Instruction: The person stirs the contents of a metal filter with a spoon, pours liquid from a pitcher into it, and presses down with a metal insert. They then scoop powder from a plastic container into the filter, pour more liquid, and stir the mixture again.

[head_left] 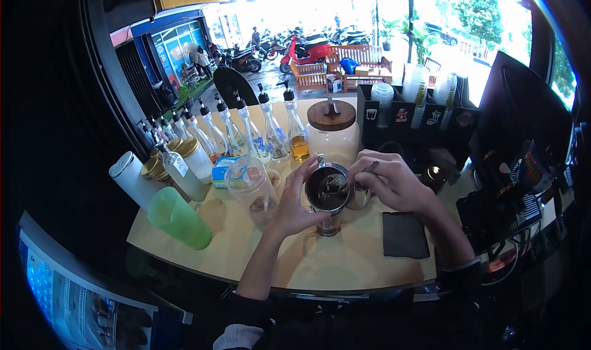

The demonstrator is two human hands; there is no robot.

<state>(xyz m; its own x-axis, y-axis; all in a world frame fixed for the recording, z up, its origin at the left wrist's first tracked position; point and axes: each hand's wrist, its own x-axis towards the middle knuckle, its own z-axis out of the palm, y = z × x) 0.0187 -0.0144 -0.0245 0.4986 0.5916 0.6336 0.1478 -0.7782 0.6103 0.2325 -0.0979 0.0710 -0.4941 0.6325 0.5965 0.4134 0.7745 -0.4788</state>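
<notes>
My left hand (295, 205) is wrapped round a small metal cup (312, 203), tipped so that its opening faces me. Dark liquid with a pale, foamy patch (332, 184) shows inside it. At the cup's right rim, my right hand (392, 181) pinches a thin dark handle (371, 167), perhaps a spoon's; its lower end is hidden. Directly below the cup stands a small glass (329, 228), partly covered by it. Left of my left wrist is a clear plastic jar (251, 187) with some brown contents.
Pump bottles (265, 125) line the counter's back left. A green tumbler (178, 217) stands at the front left. Behind the cup is a wooden-lidded jar (332, 131); a black cup holder (385, 131) is back right. A dark folded cloth (405, 235) lies right of the glass.
</notes>
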